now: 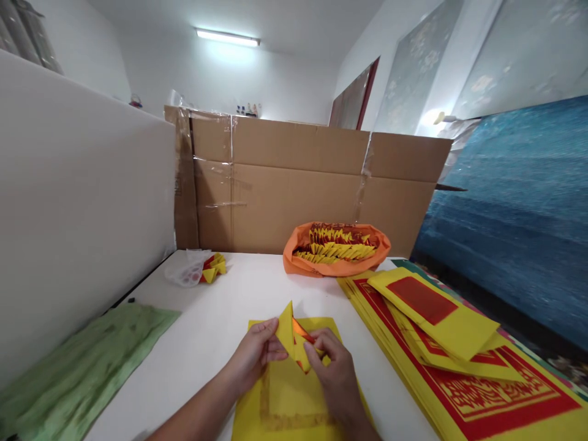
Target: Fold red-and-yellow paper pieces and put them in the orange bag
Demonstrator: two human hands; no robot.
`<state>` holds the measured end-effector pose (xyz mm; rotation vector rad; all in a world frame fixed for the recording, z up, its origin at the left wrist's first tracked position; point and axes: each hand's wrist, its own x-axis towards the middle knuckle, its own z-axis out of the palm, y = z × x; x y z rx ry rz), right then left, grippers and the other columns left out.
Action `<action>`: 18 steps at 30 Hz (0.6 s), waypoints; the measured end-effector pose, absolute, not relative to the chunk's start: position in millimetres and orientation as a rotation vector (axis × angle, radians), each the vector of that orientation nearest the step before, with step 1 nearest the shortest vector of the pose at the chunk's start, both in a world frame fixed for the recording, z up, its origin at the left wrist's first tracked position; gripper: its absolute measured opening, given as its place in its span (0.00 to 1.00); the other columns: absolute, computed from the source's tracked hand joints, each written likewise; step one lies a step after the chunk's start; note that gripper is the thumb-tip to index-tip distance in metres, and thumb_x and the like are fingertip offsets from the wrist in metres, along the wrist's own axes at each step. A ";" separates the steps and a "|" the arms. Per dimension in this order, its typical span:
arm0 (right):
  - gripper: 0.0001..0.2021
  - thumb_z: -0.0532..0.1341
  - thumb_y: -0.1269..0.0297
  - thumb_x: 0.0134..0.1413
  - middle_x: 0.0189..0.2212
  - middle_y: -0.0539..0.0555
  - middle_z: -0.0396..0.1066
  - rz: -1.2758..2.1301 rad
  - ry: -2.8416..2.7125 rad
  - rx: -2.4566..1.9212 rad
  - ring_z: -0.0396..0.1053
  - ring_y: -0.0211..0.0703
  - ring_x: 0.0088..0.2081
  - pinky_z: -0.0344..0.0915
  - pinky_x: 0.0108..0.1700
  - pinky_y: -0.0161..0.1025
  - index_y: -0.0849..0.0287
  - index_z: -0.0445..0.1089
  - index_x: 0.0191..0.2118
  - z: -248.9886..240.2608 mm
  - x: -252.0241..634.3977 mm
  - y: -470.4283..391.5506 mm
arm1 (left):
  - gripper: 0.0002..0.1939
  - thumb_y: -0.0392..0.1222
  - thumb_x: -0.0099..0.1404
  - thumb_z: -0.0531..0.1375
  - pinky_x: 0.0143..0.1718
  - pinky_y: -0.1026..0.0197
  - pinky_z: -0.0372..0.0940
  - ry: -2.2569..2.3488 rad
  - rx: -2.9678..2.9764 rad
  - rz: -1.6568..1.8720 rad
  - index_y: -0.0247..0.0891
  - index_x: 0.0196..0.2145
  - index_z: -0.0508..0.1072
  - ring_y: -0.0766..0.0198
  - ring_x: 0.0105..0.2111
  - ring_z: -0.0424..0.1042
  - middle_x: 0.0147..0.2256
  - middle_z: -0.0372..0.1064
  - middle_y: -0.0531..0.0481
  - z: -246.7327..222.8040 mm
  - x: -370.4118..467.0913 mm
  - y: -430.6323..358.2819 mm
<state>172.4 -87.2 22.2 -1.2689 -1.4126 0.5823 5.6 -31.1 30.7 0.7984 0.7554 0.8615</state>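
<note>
Between my two hands is a folded yellow paper piece (pixel 286 331) with a pointed tip standing up and orange-red showing inside its fold. My left hand (pixel 257 352) pinches its left side between thumb and fingers. On the right side, my right hand (pixel 331 361) grips the lower folds, its fingers partly covering them. Beneath both hands lies a flat yellow paper sheet (pixel 294 392) with a faint darker square border, on the white table (pixel 197 343).
An orange bag (pixel 294 257) full of folded yellow and red paper pieces stands at the back. Stacks of yellow paper with red print (pixel 422 300) lie to the right. At left are a green cloth (pixel 105 349) and a clear plastic bag (pixel 186 269). A cardboard wall (pixel 294 190) closes the back.
</note>
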 end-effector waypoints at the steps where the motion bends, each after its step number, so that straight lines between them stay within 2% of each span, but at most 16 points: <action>1: 0.14 0.57 0.64 0.59 0.31 0.50 0.68 0.566 -1.386 -1.274 0.66 0.41 0.33 0.60 0.35 0.35 0.55 0.56 0.24 20.7 172.3 -86.8 | 0.21 0.54 0.58 0.67 0.30 0.67 0.69 0.766 0.778 0.863 0.30 0.37 0.74 0.63 0.28 0.76 0.32 0.76 0.43 30.9 5.6 -30.9; 4: 0.14 0.57 0.63 0.59 0.32 0.50 0.67 0.530 -1.395 -1.307 0.67 0.41 0.33 0.60 0.34 0.35 0.55 0.56 0.24 16.8 172.9 -85.5 | 0.22 0.55 0.59 0.66 0.31 0.66 0.70 0.775 0.782 0.849 0.31 0.38 0.74 0.63 0.28 0.76 0.32 0.76 0.43 32.6 6.4 -31.8; 8: 0.13 0.62 0.65 0.54 0.32 0.50 0.64 0.562 -1.533 -1.365 0.67 0.42 0.35 0.62 0.37 0.36 0.56 0.59 0.22 15.5 175.1 -83.2 | 0.23 0.57 0.61 0.63 0.33 0.65 0.70 0.759 0.915 0.810 0.33 0.41 0.74 0.65 0.28 0.76 0.34 0.76 0.45 31.9 8.6 -35.7; 11: 0.10 0.61 0.70 0.51 0.32 0.49 0.63 0.584 -1.613 -1.407 0.66 0.41 0.34 0.62 0.37 0.36 0.55 0.61 0.24 17.8 177.3 -82.4 | 0.20 0.50 0.56 0.68 0.35 0.63 0.70 0.772 1.008 0.822 0.37 0.42 0.73 0.65 0.29 0.74 0.31 0.74 0.52 30.1 10.5 -38.2; 14: 0.08 0.61 0.74 0.47 0.32 0.48 0.65 0.586 -1.631 -1.429 0.66 0.42 0.35 0.63 0.39 0.37 0.54 0.63 0.31 23.9 179.3 -84.6 | 0.19 0.45 0.52 0.70 0.35 0.62 0.70 0.795 1.087 0.861 0.38 0.40 0.72 0.64 0.30 0.73 0.29 0.70 0.55 29.8 11.0 -37.8; 16: 0.14 0.61 0.73 0.48 0.35 0.49 0.67 0.642 -1.647 -1.412 0.68 0.43 0.38 0.65 0.39 0.37 0.53 0.64 0.42 31.4 180.5 -86.5 | 0.22 0.45 0.52 0.70 0.33 0.63 0.70 0.842 1.107 0.878 0.39 0.43 0.71 0.65 0.28 0.71 0.27 0.67 0.57 30.8 10.2 -36.1; 18: 0.19 0.58 0.71 0.54 0.35 0.48 0.67 0.752 -1.703 -1.373 0.70 0.41 0.34 0.68 0.35 0.35 0.50 0.62 0.52 42.9 182.6 -84.4 | 0.29 0.47 0.52 0.70 0.33 0.62 0.70 0.894 1.093 0.899 0.39 0.49 0.68 0.66 0.26 0.70 0.24 0.65 0.59 32.3 8.4 -33.9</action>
